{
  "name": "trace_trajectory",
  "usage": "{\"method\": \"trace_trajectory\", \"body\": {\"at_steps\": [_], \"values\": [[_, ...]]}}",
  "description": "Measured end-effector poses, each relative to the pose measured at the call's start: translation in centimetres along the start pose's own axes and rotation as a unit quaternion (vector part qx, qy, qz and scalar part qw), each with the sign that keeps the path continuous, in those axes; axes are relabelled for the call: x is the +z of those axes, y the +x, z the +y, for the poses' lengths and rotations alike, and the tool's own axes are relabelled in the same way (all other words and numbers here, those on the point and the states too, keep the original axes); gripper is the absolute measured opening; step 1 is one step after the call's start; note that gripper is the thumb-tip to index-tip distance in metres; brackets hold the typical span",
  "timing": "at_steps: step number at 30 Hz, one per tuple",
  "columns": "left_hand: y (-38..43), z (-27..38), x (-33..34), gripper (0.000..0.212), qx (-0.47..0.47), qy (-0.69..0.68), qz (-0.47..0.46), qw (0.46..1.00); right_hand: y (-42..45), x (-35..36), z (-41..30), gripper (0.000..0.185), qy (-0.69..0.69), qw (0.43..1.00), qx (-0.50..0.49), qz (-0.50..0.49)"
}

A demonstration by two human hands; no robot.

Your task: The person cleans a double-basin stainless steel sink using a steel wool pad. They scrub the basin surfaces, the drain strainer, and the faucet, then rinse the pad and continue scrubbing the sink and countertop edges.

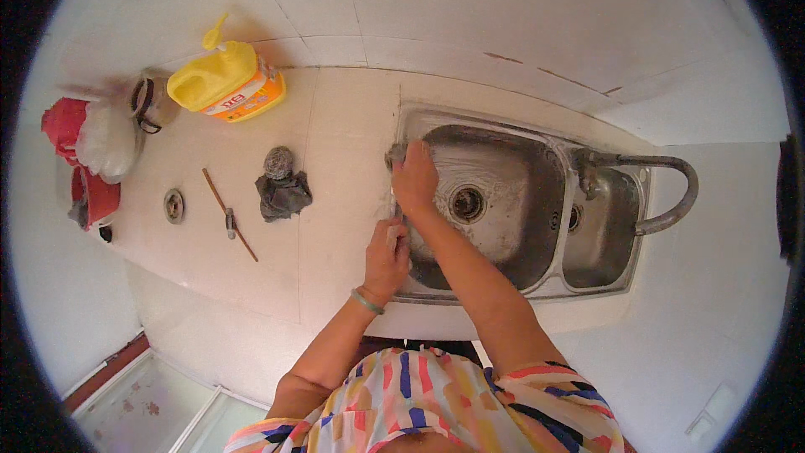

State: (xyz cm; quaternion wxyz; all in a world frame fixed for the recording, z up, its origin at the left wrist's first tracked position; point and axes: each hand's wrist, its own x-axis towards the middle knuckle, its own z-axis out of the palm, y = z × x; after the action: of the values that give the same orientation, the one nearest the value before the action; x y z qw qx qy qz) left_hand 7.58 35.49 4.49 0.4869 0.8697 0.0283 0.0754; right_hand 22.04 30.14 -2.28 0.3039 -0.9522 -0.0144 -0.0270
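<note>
My right hand (415, 177) grips a dark grey scrubbing pad or rag (395, 155) and presses it on the left rim of a double-bowl stainless steel sink (410, 119), near the back corner. Most of the pad is hidden under the fingers. Closer to me, my left hand (385, 259), with a pale green bangle (367, 302) on its wrist, rests at the same rim with its fingers curled. Whether anything is inside those fingers cannot be seen. Dirty streaks mark the large bowl around its drain (468, 204).
A flexible-neck faucet (666, 167) arches over the small bowl. On the countertop (343, 157) left of the sink lie a steel wool ball (278, 162), a dark cloth (283, 196), a thin brown stick (217, 192) and a drain strainer (174, 206). A yellow detergent jug (226, 85) stands by the wall.
</note>
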Motion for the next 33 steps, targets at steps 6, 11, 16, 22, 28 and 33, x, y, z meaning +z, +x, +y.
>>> {"method": "trace_trajectory", "body": {"at_steps": [6, 11, 16, 22, 28, 33], "values": [[0.3, 0.4, -0.1, 0.025, 0.023, -0.013, 0.014, 1.000, 8.0, -1.0, -2.1, 0.030, 0.031, 0.993, 0.099, 0.050], [0.9, -1.2, -1.7, 0.014, -0.111, -0.177, 0.102, 0.973, 3.3, 0.0, -1.7, 0.037, 0.004, 0.997, 0.055, 0.054], [2.8, 0.2, -5.0, 0.013, -0.134, -0.169, 0.165, 0.962, -4.5, -1.7, -2.0, 0.046, 0.097, 0.994, 0.035, 0.027], [2.1, 0.4, -3.9, 0.010, -0.140, -0.168, 0.138, 0.966, -16.1, -3.9, -0.5, 0.051, 0.086, 0.994, -0.003, -0.072], [-0.7, 0.1, -4.0, 0.011, -0.146, -0.133, 0.067, 0.978, -22.6, -8.0, 5.5, 0.041, 0.074, 0.965, -0.001, -0.251], [-1.9, -1.3, -4.9, 0.009, -0.117, -0.109, 0.037, 0.986, -21.7, -8.8, 9.1, 0.043, 0.097, 0.967, 0.091, -0.219]]}}
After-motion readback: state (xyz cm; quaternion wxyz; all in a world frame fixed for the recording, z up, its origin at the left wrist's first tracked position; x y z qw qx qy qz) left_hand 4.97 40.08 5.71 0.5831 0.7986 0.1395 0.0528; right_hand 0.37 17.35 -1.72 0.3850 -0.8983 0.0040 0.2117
